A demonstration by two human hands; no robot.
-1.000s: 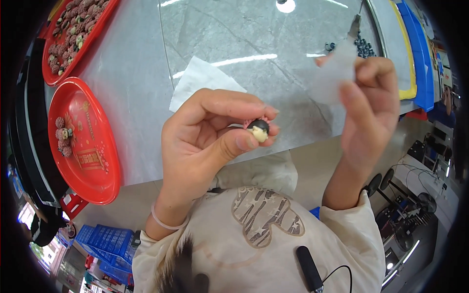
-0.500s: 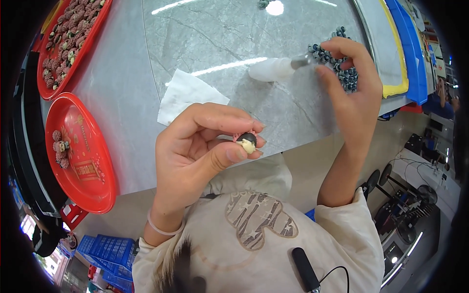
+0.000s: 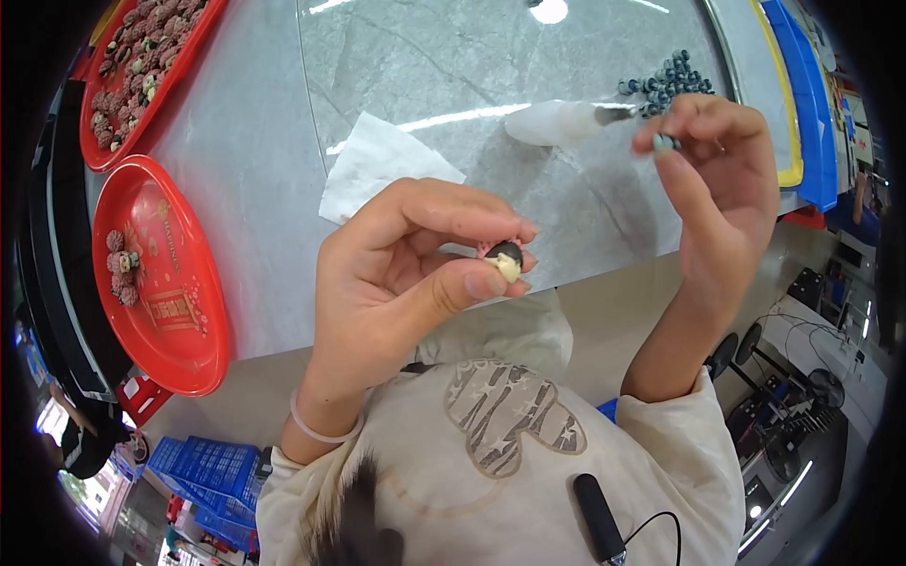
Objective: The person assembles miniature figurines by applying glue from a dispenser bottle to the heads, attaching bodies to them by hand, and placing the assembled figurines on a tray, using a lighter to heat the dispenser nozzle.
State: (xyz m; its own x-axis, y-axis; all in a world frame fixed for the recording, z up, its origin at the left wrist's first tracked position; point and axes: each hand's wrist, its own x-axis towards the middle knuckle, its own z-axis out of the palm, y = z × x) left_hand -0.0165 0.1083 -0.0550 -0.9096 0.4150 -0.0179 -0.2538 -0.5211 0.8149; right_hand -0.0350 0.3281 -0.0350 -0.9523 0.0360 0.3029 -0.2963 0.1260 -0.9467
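Observation:
Between the thumb and fingers of my left hand [image 3: 387, 274] is a small pink, black and cream figurine piece [image 3: 507, 261]. The fingers cover part of it. My right hand [image 3: 722, 184] is raised over the table's right side, pinching a tiny light blue and dark piece [image 3: 666, 142] between thumb and fingertips. Just beyond that hand lies a pile of similar blue-grey and dark pieces [image 3: 678, 80]. A white squeeze bottle [image 3: 552, 124] with a dark-looking tip lies between the hands, farther back. Beside the left hand, a white tissue [image 3: 382, 165] rests on the table.
On the left, a red oval plate [image 3: 175, 250] holds several pink figurine pieces [image 3: 123, 267]. Behind it, a red tray [image 3: 193, 85] carries many more. A blue bin [image 3: 802, 104] and a yellow-edged board [image 3: 788, 141] border the right side. The table's edge [image 3: 604, 269] runs near my body.
My right hand has drawn back from the pile toward me and to the right, now with a tiny piece in its pinch. The left hand keeps hold of its piece; the whole view shifted slightly.

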